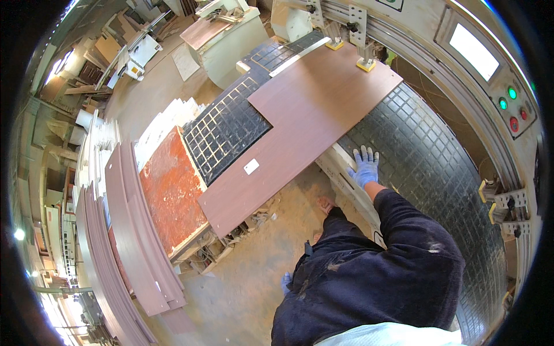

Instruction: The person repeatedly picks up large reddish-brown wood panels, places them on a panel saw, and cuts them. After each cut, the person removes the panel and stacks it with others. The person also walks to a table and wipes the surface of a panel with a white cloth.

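My right hand (pixel 365 165), in a blue-grey glove, lies palm down on the near edge of the black gridded machine bed (pixel 424 155), fingers spread and nothing in its grasp. Just beyond the fingertips is a long brown panel (pixel 306 109) with a stepped edge and a small white label (pixel 251 166). The panel spans the bed and reaches out to the left over an orange-red worn board (pixel 172 190). My left hand (pixel 286 282) hangs low beside my body; only a bit of its blue glove shows, and its fingers are hidden.
Yellow-padded clamps (pixel 366 64) stand at the panel's far end. A control panel (pixel 511 106) with lit buttons and a screen (pixel 473 51) is on the right. Stacked brown panels (pixel 135 230) stand at the left. Debris (pixel 254 222) lies under the panel.
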The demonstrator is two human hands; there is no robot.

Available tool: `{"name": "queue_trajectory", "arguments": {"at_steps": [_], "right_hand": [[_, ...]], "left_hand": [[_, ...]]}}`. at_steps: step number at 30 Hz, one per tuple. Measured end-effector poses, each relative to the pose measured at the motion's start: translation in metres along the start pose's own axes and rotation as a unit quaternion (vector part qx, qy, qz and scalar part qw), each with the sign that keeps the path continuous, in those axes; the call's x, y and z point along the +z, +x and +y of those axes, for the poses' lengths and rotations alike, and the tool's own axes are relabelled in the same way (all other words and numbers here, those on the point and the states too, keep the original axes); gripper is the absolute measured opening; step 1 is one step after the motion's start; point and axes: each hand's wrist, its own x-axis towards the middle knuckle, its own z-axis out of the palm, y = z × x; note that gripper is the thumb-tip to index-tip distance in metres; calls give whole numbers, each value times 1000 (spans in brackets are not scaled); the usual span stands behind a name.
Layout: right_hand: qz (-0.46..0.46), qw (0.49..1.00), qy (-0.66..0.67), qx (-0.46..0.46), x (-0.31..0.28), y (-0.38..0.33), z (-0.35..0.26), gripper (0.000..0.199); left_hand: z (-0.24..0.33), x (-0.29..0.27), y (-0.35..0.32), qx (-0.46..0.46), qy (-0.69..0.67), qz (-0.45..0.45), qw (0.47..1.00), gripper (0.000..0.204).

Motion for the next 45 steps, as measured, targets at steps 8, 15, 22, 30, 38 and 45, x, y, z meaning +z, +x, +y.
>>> {"name": "queue_trajectory", "arguments": {"at_steps": [8, 15, 22, 30, 38, 45], "right_hand": [[16, 1000, 4, 5, 8, 2, 8, 74], [7, 1000, 18, -18, 5, 9, -1, 73], [31, 998, 19, -60, 23, 22, 6, 70], [187, 962, 175, -91, 17, 104, 31, 54], [181, 977, 105, -41, -20, 235, 133, 70], [-32, 901, 402, 162, 43, 326, 274, 53]], "left_hand": [[100, 70, 26, -38, -185, -88, 978, 36], [212, 167, 51, 8, -225, -231, 947, 44], [281, 267, 63, -127, -358, -132, 915, 56], [273, 304, 72, -66, -369, -130, 918, 65], [275, 236, 56, 4, -367, 20, 930, 57], [267, 221, 67, 5, -542, -63, 838, 46]]}}
